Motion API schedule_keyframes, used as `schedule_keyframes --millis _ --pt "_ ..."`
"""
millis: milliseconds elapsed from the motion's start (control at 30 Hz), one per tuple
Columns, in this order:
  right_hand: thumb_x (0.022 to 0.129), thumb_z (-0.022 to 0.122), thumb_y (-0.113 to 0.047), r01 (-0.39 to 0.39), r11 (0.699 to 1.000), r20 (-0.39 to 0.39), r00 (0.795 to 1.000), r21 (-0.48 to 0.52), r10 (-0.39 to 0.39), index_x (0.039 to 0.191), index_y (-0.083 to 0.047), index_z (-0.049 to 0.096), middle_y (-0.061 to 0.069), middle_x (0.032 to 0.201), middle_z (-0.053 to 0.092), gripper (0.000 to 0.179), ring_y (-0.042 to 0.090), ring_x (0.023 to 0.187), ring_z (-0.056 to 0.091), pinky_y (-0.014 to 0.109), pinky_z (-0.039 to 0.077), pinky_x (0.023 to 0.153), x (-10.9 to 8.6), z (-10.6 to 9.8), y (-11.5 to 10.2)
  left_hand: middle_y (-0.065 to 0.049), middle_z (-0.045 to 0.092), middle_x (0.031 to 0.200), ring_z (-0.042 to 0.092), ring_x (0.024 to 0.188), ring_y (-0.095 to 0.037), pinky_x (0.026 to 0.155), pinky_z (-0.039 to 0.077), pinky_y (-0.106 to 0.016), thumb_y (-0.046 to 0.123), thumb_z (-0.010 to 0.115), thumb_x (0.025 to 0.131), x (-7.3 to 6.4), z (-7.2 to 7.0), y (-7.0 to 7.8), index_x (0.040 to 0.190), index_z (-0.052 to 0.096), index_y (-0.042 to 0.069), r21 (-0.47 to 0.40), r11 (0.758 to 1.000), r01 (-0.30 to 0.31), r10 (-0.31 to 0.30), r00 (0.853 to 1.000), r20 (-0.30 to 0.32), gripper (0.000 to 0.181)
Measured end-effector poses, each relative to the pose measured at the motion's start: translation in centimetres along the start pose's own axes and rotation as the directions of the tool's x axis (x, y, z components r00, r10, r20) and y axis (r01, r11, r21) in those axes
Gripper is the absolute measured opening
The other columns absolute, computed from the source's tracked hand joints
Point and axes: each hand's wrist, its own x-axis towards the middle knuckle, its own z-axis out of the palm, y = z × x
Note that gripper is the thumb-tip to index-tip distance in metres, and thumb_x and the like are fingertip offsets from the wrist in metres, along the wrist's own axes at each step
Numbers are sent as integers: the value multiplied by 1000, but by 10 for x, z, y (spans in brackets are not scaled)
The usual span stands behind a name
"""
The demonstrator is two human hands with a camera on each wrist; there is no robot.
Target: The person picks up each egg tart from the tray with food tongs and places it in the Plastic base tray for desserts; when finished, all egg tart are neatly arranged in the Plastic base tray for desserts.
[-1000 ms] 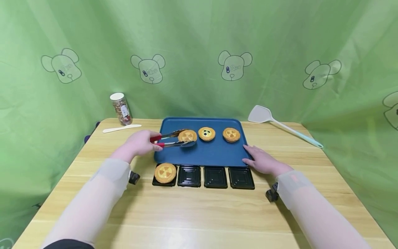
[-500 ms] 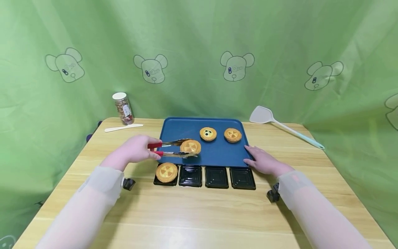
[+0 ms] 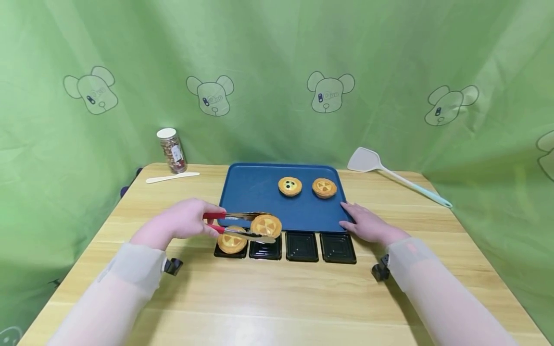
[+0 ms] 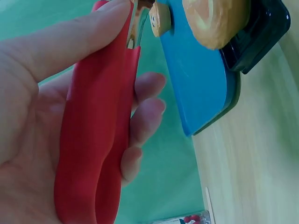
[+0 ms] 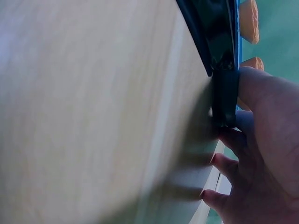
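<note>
My left hand grips a pair of tongs by the red handles. Between the tongs' metal tips is an egg tart with a wedge-patterned top, held over the second small black tray from the left. Below the tongs, another patterned tart sits in the leftmost black tray. At the right edge of the blue tray, my right hand rests with its thumb on the rim and its other fingers spread along the side. A berry-topped tart and a patterned tart lie on the blue tray.
Two further black trays, the third and the rightmost, stand along the blue tray's front. At the back left are a lidded jar and a white knife. A spatula lies at the back right, before a green curtain.
My left hand has brought the tongs and the gripped tart off the blue tray, toward me, to above the second black tray. My right hand stays at the tray's edge.
</note>
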Motion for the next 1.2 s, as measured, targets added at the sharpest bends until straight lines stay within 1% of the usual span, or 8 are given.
schedule_keyframes --millis 133,300,500,633,833,933,1067,1200 --pt "103 54 -32 -1 1000 1 1000 -4 2 151 8 27 33 151 29 69 53 139 21 61 19 111 -1 0 1 0 69 118 61 96 -16 96 45 -45 26 83 81 -1 5 4 135 62 8 34 999 -11 10 1000 14 61" --pt "102 55 -32 0 1000 -7 1000 7 0 151 9 28 33 151 29 69 53 138 22 61 19 111 -3 1 -1 -3 71 110 60 87 -17 88 47 -43 27 84 80 -3 11 8 133 64 8 78 997 -19 17 999 29 60" --pt "102 55 -33 -2 1000 -27 1000 15 2 150 9 29 33 151 30 69 53 138 22 61 20 110 -4 0 -1 -2 71 108 62 87 -16 85 49 -41 27 84 80 -2 15 9 132 65 9 107 994 -23 20 999 25 59" --pt "102 55 -35 1 1000 -24 1000 19 0 150 9 29 33 150 30 70 54 138 22 62 19 110 -4 0 1 -1 71 108 61 87 -14 85 49 -41 29 84 79 -1 17 9 133 65 10 125 992 -12 8 999 31 60" --pt "102 55 -36 5 1000 -28 1000 4 -5 150 9 30 33 150 31 71 54 138 23 61 21 110 -4 0 -1 0 70 110 61 90 -15 87 48 -41 31 85 78 1 20 9 133 65 12 162 987 4 -8 1000 26 61" --pt "101 56 -35 7 1000 -23 1000 12 -7 150 9 30 33 150 31 70 54 138 23 61 21 110 -4 -1 -3 2 70 104 59 86 -15 85 48 -41 31 85 78 1 22 9 134 64 11 150 989 12 -17 999 32 63" --pt "102 55 -34 -7 1000 -6 1000 6 7 151 8 29 33 151 30 70 53 138 23 60 20 111 -3 -2 -4 3 66 92 56 78 -14 79 48 -38 28 87 76 1 22 8 135 63 10 128 992 14 -19 999 39 66" --pt "102 55 -33 -16 1000 -2 1000 1 16 151 8 28 32 151 30 69 52 139 22 60 20 111 -2 -3 -4 1 64 93 55 79 -15 78 47 -38 24 87 75 1 20 8 137 61 10 109 994 32 -37 998 47 68"
